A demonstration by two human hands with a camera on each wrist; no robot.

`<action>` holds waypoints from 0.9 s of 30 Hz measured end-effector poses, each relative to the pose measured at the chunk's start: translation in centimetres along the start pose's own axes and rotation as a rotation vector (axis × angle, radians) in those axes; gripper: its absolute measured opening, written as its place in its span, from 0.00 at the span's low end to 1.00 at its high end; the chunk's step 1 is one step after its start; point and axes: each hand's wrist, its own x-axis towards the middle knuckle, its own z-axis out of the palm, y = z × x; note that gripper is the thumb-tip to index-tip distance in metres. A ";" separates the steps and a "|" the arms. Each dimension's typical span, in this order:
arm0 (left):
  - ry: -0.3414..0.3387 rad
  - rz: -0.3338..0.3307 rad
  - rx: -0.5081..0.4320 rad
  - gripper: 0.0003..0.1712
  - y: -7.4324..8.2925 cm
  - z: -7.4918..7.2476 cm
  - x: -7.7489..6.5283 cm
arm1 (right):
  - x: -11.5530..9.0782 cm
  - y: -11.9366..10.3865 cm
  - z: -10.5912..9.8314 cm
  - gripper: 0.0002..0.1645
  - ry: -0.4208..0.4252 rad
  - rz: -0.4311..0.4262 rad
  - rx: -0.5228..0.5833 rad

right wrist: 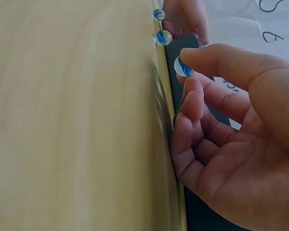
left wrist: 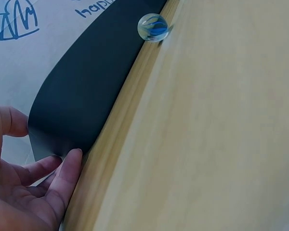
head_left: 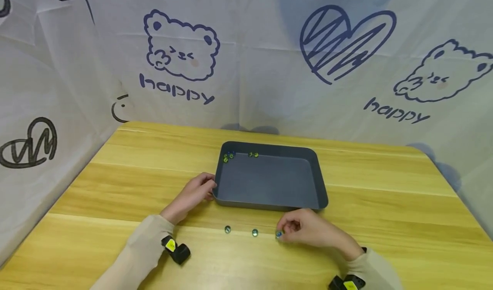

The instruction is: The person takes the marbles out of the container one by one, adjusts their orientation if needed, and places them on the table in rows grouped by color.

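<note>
A dark grey rectangular tray (head_left: 265,179) lies on the wooden table. My left hand (head_left: 198,191) touches its left side near the front corner, fingers slightly bent against the outer wall (left wrist: 72,91). In front of the tray, my right hand (head_left: 308,229) pinches a clear glass marble with blue swirls (right wrist: 183,67) between thumb and index finger, the other fingers curled in. Two more clear marbles, one on the left (head_left: 227,229) and one in the middle (head_left: 255,232), lie on the table between the hands.
Several yellow-green and blue marbles (head_left: 226,158) sit in the tray's back left corner, with two yellow-green ones (head_left: 253,155) along its back wall. A white cloth (head_left: 262,84) with blue drawings hangs behind the table (head_left: 385,204).
</note>
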 end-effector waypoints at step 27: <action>-0.004 -0.001 -0.019 0.25 -0.2 0.1 0.1 | 0.1 0.5 0.3 0.05 0.029 0.054 -0.065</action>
